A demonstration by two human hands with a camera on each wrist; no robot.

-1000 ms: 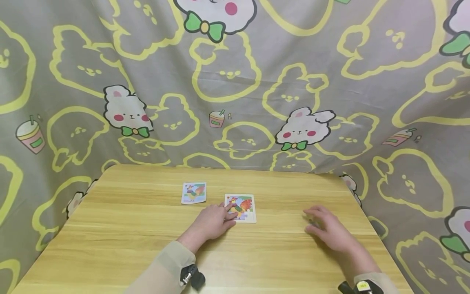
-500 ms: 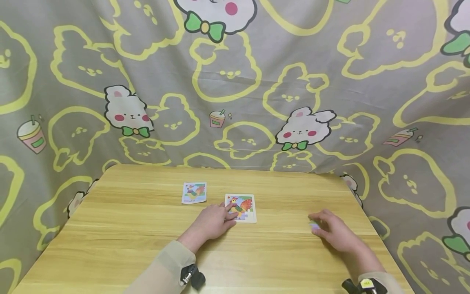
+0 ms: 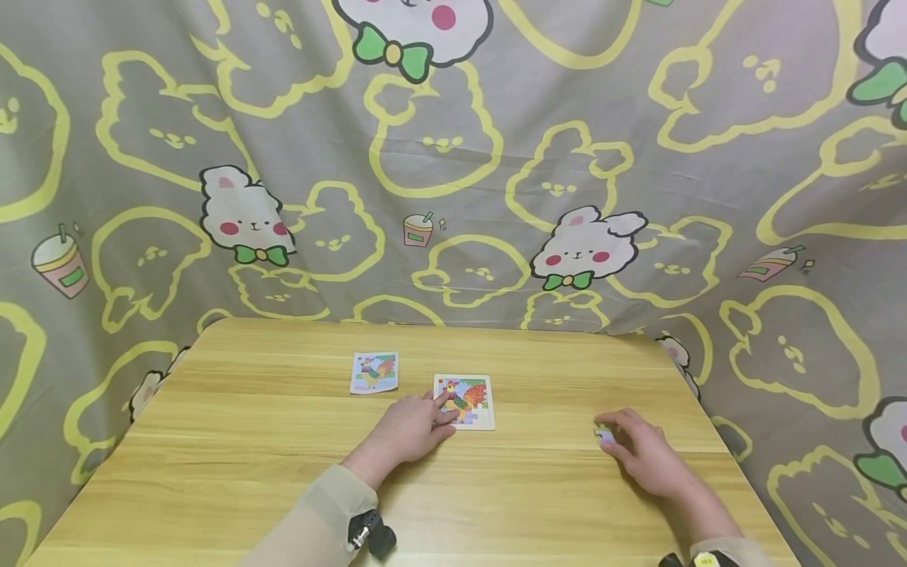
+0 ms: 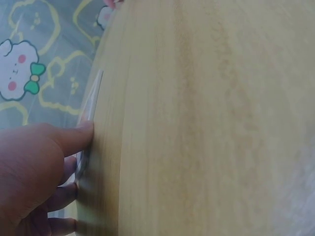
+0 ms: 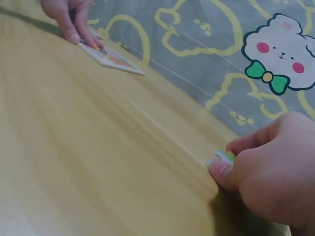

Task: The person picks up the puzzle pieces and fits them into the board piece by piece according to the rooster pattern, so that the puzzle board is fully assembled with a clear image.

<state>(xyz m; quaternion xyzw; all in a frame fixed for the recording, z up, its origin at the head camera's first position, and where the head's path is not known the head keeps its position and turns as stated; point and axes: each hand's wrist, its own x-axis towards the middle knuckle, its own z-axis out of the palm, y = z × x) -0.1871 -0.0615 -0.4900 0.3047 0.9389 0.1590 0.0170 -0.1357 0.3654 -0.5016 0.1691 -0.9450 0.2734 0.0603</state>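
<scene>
A square jigsaw puzzle [image 3: 476, 394] with a rooster picture and a white frame lies near the middle of the table. My left hand [image 3: 409, 429] rests on its left side, fingers extended over the picture. A pale patch shows at the puzzle's lower right. Well to the right, my right hand [image 3: 641, 450] pinches a small jigsaw piece [image 3: 604, 434] between thumb and fingers, low over the tabletop. In the right wrist view the piece [image 5: 225, 156] shows green and pale colours, partly hidden by the thumb [image 5: 221, 172].
A paper card [image 3: 374, 372] with a similar rooster picture lies left of the puzzle. The wooden table [image 3: 283, 441] ends at a grey curtain [image 3: 453, 213] with cartoon animals, hanging behind and at both sides. Each wrist wears a black camera strap.
My right hand has shifted slightly right and towards me, and the jigsaw piece between its fingers now shows more clearly. The left hand and the puzzle have stayed in place.
</scene>
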